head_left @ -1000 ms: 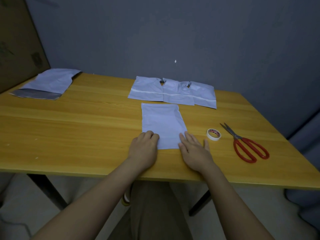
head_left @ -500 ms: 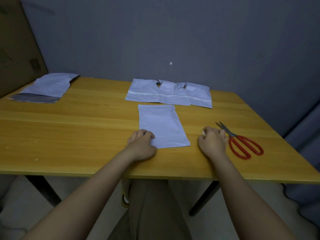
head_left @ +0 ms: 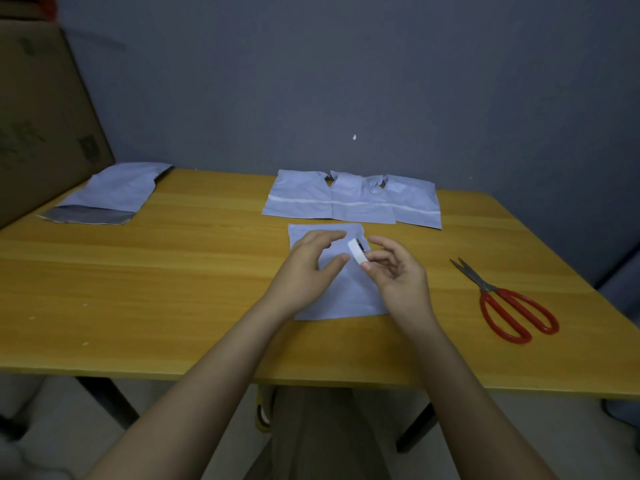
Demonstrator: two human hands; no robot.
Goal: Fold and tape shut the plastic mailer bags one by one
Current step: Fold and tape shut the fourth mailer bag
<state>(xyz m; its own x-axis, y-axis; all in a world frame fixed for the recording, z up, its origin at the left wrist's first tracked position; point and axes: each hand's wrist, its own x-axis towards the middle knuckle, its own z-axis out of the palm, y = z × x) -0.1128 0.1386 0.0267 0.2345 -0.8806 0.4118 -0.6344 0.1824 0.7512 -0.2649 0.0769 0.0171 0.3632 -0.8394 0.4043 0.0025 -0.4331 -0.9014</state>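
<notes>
partly hidden: mailer bag (head_left: 346, 289) under hands; tape roll (head_left: 356, 251) edge-on.

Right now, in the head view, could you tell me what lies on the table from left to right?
Loose mailer bags → left hand → tape roll → right hand → red scissors.

Dim, flat light w/ a cool cast; source can't be told. Wall (head_left: 381, 81) behind the hands is dull grey-blue, darkening toward the corners. No hard shadows or glare on the table (head_left: 173, 289); only a soft sheen left of the left hand (head_left: 304, 268). Both hands slightly motion-blurred, esp. fingers of the right hand (head_left: 394, 271). Wide-angle bend: table edges bow, forearms stretch near the bottom. Floor below murky.
</notes>
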